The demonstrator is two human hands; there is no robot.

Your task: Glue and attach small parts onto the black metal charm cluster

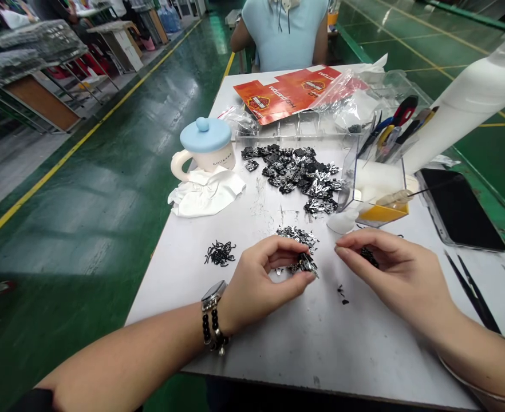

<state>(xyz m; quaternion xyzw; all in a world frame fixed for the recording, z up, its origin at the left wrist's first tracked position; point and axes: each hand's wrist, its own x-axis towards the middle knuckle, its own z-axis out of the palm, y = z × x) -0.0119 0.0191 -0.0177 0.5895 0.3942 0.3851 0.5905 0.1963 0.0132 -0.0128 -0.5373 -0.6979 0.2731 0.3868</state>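
As green floor (158,114) flanks the table (304,349), left fingers (293,285) grip hardware (307,263); right fingers (355,261) meet.

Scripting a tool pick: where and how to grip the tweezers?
Likely across both legs of the tweezers, from above and the right: they lie flat, tips spread and pointing away from the person, and the right forearm is close left of the joined end.

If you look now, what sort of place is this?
Probably a factory or workshop floor: small black-and-metal parts lie heaped on a white table, tweezers lie nearby, and yellow lines mark the green floor.
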